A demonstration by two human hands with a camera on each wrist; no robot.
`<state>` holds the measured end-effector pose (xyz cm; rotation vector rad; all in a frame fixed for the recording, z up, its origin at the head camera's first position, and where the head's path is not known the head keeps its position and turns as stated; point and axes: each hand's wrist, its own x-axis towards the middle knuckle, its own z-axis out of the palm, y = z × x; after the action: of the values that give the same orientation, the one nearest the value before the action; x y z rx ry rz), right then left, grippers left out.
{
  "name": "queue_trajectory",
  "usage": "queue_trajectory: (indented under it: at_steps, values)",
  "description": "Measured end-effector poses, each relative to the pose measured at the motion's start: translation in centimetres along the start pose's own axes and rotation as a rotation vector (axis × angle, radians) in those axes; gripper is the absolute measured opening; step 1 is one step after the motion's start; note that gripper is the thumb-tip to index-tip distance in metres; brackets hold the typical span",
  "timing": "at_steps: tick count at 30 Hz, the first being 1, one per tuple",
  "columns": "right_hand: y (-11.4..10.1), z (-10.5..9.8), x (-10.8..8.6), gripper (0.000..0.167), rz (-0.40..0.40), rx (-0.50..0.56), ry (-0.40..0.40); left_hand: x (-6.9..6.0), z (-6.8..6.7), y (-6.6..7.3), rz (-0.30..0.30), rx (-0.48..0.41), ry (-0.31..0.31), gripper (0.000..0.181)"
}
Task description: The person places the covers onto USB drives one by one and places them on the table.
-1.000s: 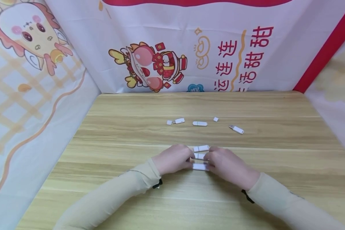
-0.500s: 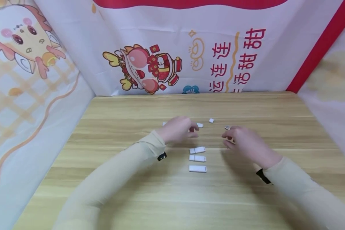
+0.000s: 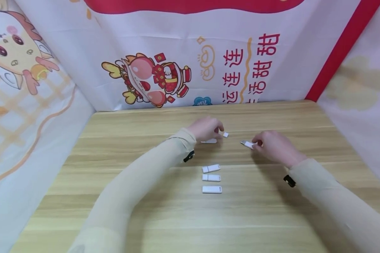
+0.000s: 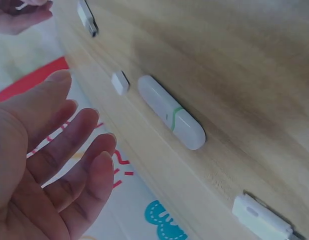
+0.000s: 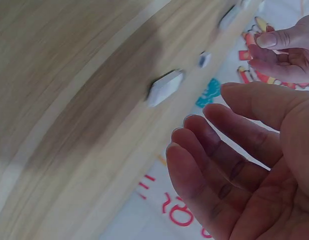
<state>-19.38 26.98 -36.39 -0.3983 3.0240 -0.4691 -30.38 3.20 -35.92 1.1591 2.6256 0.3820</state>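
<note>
My left hand (image 3: 207, 129) reaches over the far part of the table beside a small white cap (image 3: 226, 135). In the left wrist view its fingers are spread and loosely bent, holding nothing. A white rounded USB stick (image 4: 169, 110) with a green line lies near that hand, partly hidden by it in the head view. My right hand (image 3: 275, 146) is at the rear end of an uncapped white USB stick (image 3: 247, 144), whose metal plug points left. The right wrist view shows that hand's fingers apart, with the uncapped stick (image 5: 165, 87) beyond the fingertips.
Three white USB sticks, an upper one (image 3: 211, 168), a middle one (image 3: 211, 177) and a lower one (image 3: 212, 189), form a column nearer the front. Another stick (image 4: 262, 217) lies past the rounded one. A printed cloth (image 3: 177, 35) hangs along the table's back edge.
Both hands have left the column of sticks and moved to the far part of the table. The left goes to the cap, the right to the uncapped stick. The head view has shifted slightly.
</note>
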Motion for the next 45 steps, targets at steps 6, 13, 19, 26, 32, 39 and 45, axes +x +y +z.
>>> queue_trajectory:
  at_steps: [6,13,19,26,32,39,45]
  values:
    - [1.7,0.3,0.6,0.023,0.04,-0.002,-0.009,2.9,0.5,-0.7,-0.006,0.011,-0.037,0.038]
    - [2.5,1.2,1.8,0.034,0.076,0.019,-0.052,4.8,1.0,-1.1,-0.024,-0.02,-0.058,0.041]
    - [2.3,1.9,2.6,0.026,0.063,0.021,-0.056,5.9,1.4,-1.3,-0.019,-0.018,-0.092,0.042]
    - [2.2,2.4,3.1,0.023,0.077,0.016,-0.04,7.0,2.0,-1.7,-0.013,-0.057,-0.131,0.025]
    - [2.1,2.9,3.2,0.017,0.064,0.009,-0.025,7.0,2.6,-1.9,-0.029,-0.059,-0.105,0.018]
    - [1.6,3.0,3.2,0.015,0.06,-0.001,-0.012,6.2,2.5,-2.1,-0.036,-0.046,-0.088,0.013]
    - [1.4,2.2,2.0,0.015,0.048,0.022,0.02,5.1,1.8,-1.6,0.029,-0.048,-0.064,0.011]
